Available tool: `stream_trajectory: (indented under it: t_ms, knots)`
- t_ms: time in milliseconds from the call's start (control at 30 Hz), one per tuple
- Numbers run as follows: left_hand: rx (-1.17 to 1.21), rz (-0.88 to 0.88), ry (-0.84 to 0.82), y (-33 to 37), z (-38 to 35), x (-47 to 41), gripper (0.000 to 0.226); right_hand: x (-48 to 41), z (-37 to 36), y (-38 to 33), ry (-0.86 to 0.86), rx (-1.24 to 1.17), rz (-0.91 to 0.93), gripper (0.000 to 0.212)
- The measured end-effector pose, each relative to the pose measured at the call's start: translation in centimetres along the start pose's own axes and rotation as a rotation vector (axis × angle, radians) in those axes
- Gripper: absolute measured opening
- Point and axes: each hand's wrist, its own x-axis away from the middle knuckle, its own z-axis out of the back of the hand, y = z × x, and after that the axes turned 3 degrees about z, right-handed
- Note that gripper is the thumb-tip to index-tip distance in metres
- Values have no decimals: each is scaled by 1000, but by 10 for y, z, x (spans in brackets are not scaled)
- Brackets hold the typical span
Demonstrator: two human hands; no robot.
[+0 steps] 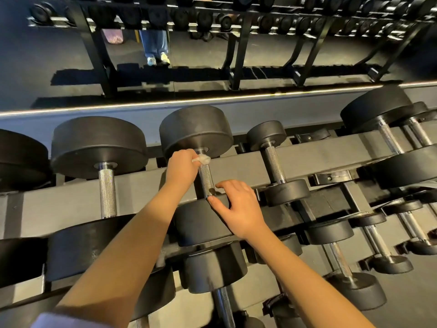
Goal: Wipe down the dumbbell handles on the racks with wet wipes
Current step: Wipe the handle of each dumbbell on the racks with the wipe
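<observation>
Forearms (132, 245) reach over the rack (307, 157). Of the hands, the left hand (182, 166) pinches the wet wipe (202, 159) against the far end of one dumbbell handle (207, 183). The right hand (238, 207) rests relaxed on its near head (196, 223). I judge this handle is in progress; the neighbouring handles show nothing either way.

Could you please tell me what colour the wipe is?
The wet wipe is white, seen in the head view, held by the left hand.

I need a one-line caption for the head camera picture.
Left hand holds a wet wipe at the far end of a racked dumbbell handle; right hand rests on its near head.
</observation>
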Motion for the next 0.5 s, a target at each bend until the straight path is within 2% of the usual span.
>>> stream_trajectory:
  t_ms: [233,400,500]
  knots:
    - [50,-48,-272,-10,3,24,13,0,0,1,13,-13,-2,55]
    - [209,10,-161,-4,8,21,27,0,1,0,6,-24,-13,59]
    - [126,17,-266,-4,4,26,26,1,-1,2,8,-22,-16,58]
